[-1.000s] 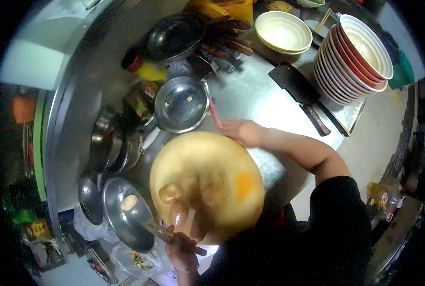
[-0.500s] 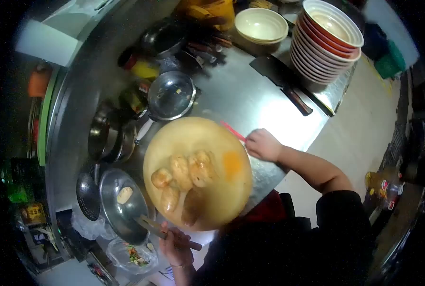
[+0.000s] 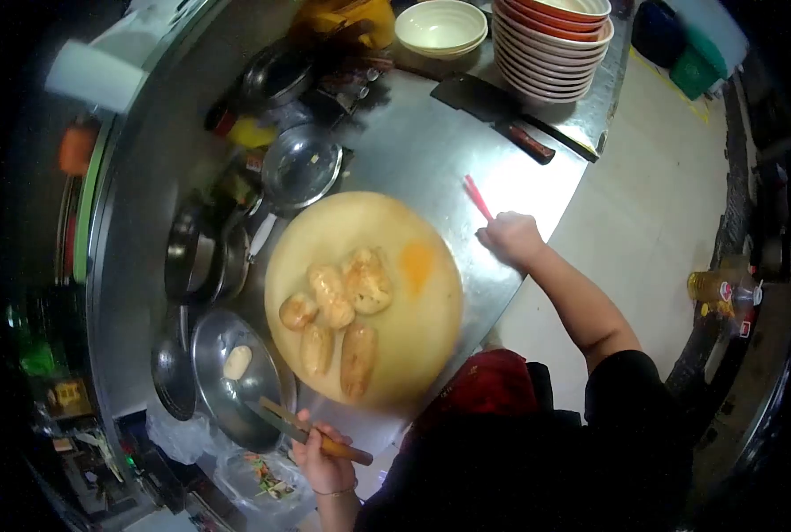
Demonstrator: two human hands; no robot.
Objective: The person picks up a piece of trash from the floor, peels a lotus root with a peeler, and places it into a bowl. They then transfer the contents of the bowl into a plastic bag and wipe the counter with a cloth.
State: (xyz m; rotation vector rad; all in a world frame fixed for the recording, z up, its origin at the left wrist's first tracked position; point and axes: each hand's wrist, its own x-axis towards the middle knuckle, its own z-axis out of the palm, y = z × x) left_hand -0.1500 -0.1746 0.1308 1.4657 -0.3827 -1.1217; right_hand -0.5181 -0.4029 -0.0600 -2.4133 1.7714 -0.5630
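My left hand point(image 3: 326, 459) is closed round the wooden handle of a kitchen knife point(image 3: 311, 432), its metal blade pointing toward the steel bowl point(image 3: 267, 424). One pale, peeled-looking potato point(image 3: 237, 363) lies in that bowl. My right hand point(image 3: 512, 238) is closed on a thin red tool point(image 3: 477, 197), held over the steel table beyond the board; its working end is too small to make out. Several brown potatoes point(image 3: 358, 359) lie grouped on the round cutting board point(image 3: 395, 222), between my two hands. An orange stain point(image 3: 416, 264) marks the board's right side.
A cleaver point(image 3: 475, 96) and another dark-handled knife point(image 3: 528, 142) lie at the table's far edge, near stacked bowls point(image 3: 550, 66). Pans point(image 3: 302, 166) line the left side. A plastic bag with scraps point(image 3: 267, 479) sits below the steel bowl.
My right hand has moved away from the board's edge with the red tool, which now points up and away. The view has shifted slightly. My left hand still holds the knife.
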